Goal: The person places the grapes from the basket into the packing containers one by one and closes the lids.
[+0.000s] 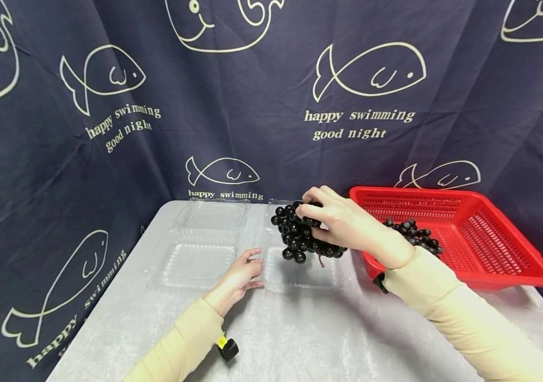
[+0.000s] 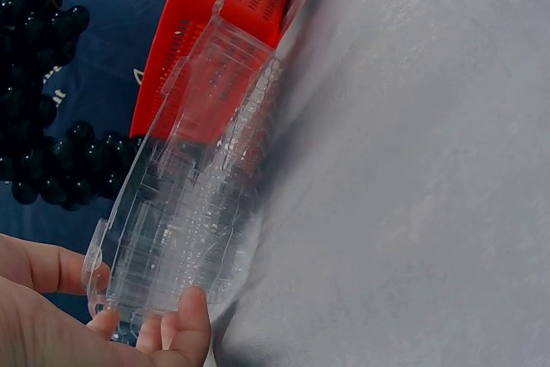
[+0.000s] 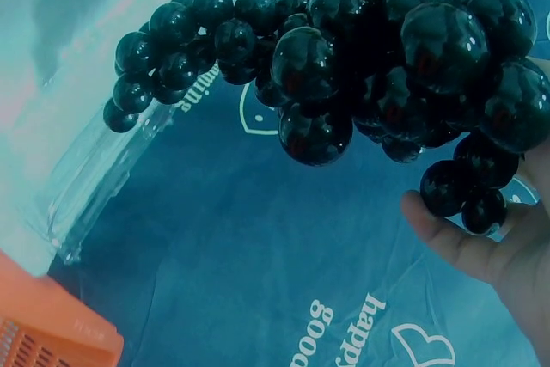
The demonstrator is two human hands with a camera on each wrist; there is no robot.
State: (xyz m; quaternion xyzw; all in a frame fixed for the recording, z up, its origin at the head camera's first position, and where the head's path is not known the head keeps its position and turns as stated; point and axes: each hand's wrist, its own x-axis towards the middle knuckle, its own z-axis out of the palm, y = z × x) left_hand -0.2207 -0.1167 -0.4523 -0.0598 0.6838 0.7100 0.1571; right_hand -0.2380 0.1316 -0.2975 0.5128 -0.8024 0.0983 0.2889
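Note:
In the head view, my right hand (image 1: 345,217) grips a bunch of black grapes (image 1: 295,233) from above. The grapes hang over an open clear plastic container (image 1: 302,287), with a short brown stem showing at the underside. Seen from the right wrist, round glossy grapes (image 3: 335,75) fill the upper part, and part of the hand is hidden behind them. My left hand (image 1: 242,273) holds the left side of that container. In the left wrist view its fingers (image 2: 196,315) lie around the end of the clear rim.
A second open clear container (image 1: 200,260) lies to the left, its lid (image 1: 214,214) folded back. On the right stands a red perforated basket (image 1: 491,233) with more black grapes (image 1: 414,233) inside. A dark fish-print cloth (image 1: 271,106) hangs behind the table.

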